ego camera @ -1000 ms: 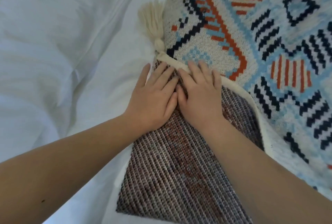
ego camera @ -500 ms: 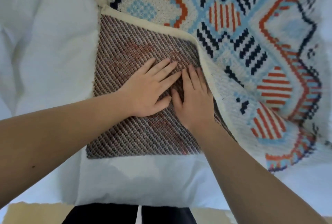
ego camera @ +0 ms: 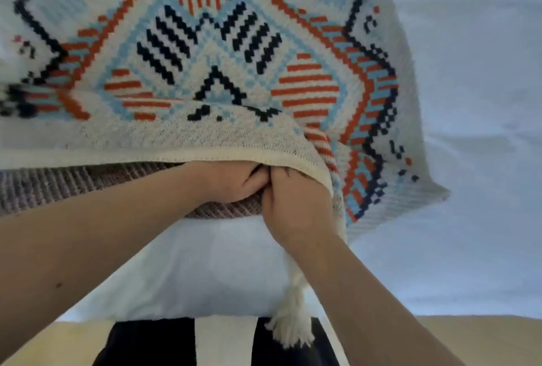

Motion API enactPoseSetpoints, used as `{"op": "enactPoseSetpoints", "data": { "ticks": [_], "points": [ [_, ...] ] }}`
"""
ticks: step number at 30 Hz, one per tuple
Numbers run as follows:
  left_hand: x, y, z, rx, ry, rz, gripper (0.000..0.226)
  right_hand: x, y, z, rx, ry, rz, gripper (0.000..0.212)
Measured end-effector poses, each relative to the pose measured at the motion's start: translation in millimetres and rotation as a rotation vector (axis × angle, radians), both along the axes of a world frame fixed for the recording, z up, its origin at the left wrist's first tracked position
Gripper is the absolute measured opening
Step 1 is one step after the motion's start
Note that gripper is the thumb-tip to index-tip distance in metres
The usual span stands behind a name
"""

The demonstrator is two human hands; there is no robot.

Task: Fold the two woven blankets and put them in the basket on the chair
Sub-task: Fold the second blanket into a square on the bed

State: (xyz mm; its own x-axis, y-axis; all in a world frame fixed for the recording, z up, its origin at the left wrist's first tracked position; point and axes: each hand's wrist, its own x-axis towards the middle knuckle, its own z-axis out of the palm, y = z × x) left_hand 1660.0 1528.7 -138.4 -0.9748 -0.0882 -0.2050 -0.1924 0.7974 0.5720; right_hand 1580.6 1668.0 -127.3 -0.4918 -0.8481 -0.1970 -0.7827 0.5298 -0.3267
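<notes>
lying: the patterned blanket (ego camera: 205, 52) spreads over the white bed (ego camera: 475, 101), its cream hem running left to right, brown underside (ego camera: 58, 186) showing below the hem at left.
left hand (ego camera: 231, 181): fingers curled, gripping the blanket at the hem; fingertips hidden under the fold.
right hand (ego camera: 296, 204): touching the left hand, fingers curled under the hem, gripping it.
tassel (ego camera: 290, 324): hangs down off the bed edge, below the right wrist.
change: half a second ago both palms lay flat on the brown underside; now they grip the hem.
</notes>
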Motion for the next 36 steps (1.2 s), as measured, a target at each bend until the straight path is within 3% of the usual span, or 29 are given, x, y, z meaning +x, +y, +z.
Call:
{"op": "enactPoseSetpoints", "data": {
  "ticks": [6,11,16,20,23,25,29,31,36],
  "points": [
    [-48.3,14.3,24.4,-0.186,-0.203,0.256,0.054,-42.7,70.9,8.3,0.171,0.173,0.160,0.063],
    [-64.1,15.4,38.2,-0.316,-0.302,0.315,0.060,-80.3,73.0,15.9,0.213,0.216,0.219,0.076],
    [-86.3,11.4,31.1,-0.359,-0.289,0.509,0.063,-142.6,50.3,21.6,0.041,0.277,0.179,0.058],
    [-94.9,-20.1,28.7,-0.447,-0.263,0.727,0.054,-200.9,33.6,32.8,-0.060,0.407,-0.084,0.045],
    [-106.6,-43.8,25.6,-0.338,-0.274,0.880,0.049,-205.2,24.6,33.0,-0.072,0.421,-0.196,0.043],
    [-114.8,-41.7,24.4,-0.303,-0.277,0.805,0.050,-192.5,23.4,25.6,-0.075,0.375,-0.138,0.046],
    [-126.5,-14.3,18.9,-0.448,-0.214,0.231,0.067,-177.5,16.2,8.4,0.005,0.329,0.029,0.063],
    [-133.3,-8.0,10.8,-0.451,-0.187,0.052,0.071,-181.5,9.1,3.6,0.038,0.313,0.044,0.068],
    [-165.2,-9.6,3.2,-0.337,-0.114,0.120,0.065,-197.8,8.6,-8.4,0.091,0.217,0.088,0.071]
  ]
}}
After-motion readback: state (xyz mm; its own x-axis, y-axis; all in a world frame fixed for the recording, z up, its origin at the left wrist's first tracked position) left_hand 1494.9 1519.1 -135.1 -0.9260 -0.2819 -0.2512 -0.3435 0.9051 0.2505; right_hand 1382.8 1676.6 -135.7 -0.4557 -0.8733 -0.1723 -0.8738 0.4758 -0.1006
